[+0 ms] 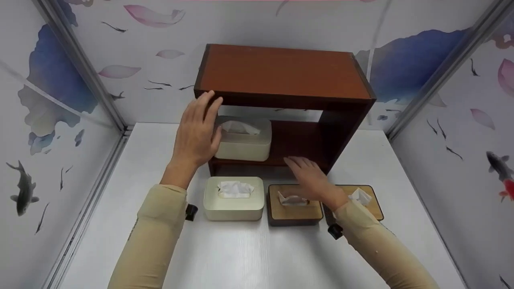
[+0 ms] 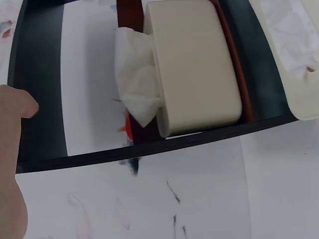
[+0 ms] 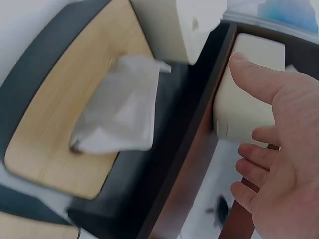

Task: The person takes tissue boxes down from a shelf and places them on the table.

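Observation:
A reddish-brown wooden shelf unit (image 1: 281, 74) with dark edges stands at the back of the white table. On its inner board, at the left, sits a cream tissue box (image 1: 243, 150) with a tissue sticking out. My left hand (image 1: 194, 134), fingers straight, is at the unit's front left upper corner; whether it touches is unclear. My right hand (image 1: 315, 182) hovers over a dark tissue box with a wooden lid (image 1: 277, 210), partly hiding it. Its fingers point toward the shelf's opening and hold nothing, as the right wrist view confirms.
Another cream tissue box (image 1: 235, 214) stands on the table in front of the unit's left side. A second wooden-lidded tissue box (image 1: 374, 204) is at the right, partly behind my right forearm. Printed panels (image 1: 441, 68) enclose the table (image 1: 241, 257) on three sides.

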Demonstrator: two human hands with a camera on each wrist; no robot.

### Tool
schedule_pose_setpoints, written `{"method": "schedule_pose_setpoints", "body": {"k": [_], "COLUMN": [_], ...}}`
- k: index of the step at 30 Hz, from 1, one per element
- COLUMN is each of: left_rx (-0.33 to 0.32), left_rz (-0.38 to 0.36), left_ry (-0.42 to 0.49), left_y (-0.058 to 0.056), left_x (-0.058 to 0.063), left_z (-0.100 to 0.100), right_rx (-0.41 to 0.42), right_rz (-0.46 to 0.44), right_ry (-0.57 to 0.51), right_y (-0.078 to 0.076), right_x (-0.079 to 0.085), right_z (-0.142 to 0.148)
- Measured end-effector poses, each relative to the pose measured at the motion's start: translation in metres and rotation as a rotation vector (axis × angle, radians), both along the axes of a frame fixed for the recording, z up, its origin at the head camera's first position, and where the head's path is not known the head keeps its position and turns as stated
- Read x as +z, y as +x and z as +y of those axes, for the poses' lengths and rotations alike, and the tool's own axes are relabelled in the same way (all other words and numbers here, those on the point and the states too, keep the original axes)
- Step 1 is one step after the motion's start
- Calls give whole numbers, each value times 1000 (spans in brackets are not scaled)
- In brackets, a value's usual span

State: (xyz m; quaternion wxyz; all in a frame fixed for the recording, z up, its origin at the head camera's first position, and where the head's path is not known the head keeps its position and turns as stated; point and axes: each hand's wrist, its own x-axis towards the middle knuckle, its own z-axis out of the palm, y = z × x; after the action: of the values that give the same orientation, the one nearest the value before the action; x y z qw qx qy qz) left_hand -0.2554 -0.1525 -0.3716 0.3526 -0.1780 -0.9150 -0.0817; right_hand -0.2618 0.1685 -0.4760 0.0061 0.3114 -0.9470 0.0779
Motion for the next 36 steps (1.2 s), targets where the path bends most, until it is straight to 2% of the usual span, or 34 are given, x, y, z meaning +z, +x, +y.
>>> {"method": "schedule_pose_setpoints", "body": {"k": [3,9,16,24,30,36], "left_rx": [-45,-50,-47,-37,-28,8], "left_rz": [-5,-162,-269,-472,-564,-638], "left_ry": [-19,-58,-90,-119,-150,-157], "left_y": [-1,-7,-27,-48,-62,-71], "left_x": [-9,-27,-43,-49,-51,-51], "left_z": [3,13,25,38,47,51], "right_rx": [-23,-45,-116,-158,-208,-280], "right_rz": [10,9,-3,3,45,45], "right_ry": [-17,-37,-44,-83,-54,-40], "right_y": [-1,-2,0,5,4,-5], "right_x": [2,3,7,15,35,72], "right_z": [15,40,66,98,122,135]}}
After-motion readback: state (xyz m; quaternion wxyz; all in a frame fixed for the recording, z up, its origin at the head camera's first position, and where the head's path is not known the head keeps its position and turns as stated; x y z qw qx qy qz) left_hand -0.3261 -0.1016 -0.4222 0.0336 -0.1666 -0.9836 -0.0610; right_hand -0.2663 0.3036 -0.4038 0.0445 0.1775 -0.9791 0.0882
